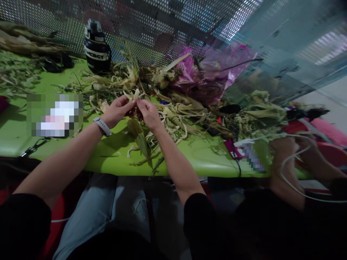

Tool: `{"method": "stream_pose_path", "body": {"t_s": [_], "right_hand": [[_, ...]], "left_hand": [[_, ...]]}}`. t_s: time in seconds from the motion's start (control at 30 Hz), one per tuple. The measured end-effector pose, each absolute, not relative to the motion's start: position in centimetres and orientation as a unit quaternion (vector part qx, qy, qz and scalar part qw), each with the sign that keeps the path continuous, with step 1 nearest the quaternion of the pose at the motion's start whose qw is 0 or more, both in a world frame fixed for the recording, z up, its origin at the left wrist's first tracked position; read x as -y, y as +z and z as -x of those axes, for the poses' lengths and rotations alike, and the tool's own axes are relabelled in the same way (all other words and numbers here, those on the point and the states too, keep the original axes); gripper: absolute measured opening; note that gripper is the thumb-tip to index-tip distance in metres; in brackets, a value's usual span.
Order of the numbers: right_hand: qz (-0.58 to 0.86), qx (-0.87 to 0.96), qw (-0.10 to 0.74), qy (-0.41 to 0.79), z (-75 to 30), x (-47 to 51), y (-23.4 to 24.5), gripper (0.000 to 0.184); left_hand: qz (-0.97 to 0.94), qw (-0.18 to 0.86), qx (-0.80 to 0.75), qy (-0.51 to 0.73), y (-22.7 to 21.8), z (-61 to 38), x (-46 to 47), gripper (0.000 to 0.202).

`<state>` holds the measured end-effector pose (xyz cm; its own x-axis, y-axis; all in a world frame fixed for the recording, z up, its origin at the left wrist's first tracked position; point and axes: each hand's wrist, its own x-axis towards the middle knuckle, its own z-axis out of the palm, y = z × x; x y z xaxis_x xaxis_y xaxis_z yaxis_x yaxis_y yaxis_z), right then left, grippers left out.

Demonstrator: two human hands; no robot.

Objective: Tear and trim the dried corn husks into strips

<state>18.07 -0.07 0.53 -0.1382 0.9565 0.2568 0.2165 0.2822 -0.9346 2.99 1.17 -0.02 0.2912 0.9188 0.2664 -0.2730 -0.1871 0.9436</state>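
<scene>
Close together above the green table [108,164], my two hands meet around a small bunch of pale corn husk strips [135,95]. The fingers of my left hand [117,111], with a light watch band on its wrist, are closed on the bunch. My right hand [149,113] pinches it from the other side. Something dark red shows just under the fingers, but I cannot make out what it is. A broad, greenish dry husk [138,139] hangs or lies just below my hands. Loose husk strips [181,115] are scattered to the right.
Behind my hands stand a black bottle [96,52] and a pink plastic bag [208,77], with dry husks heaped along a perforated metal panel [151,25]. A blurred-out phone [58,117] lies left. Another person's arms [287,162] and a white cable [283,173] are at right.
</scene>
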Motion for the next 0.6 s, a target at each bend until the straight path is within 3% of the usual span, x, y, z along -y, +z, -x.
{"method": "stream_pose_path", "body": {"t_s": [0.33, 0.6], "right_hand": [[0.458, 0.658, 0.527, 0.283, -18.24, -0.57, -0.43, 0.057], [0.476, 0.597, 0.529, 0.372, -18.75, -0.99, -0.17, 0.059]], "left_hand": [[-0.61, 0.524, -0.302, 0.513, 0.05, -2.7, -1.46, 0.031], [-0.56, 0.557, -0.266, 0.553, -0.24, -2.77, -1.66, 0.024]]}}
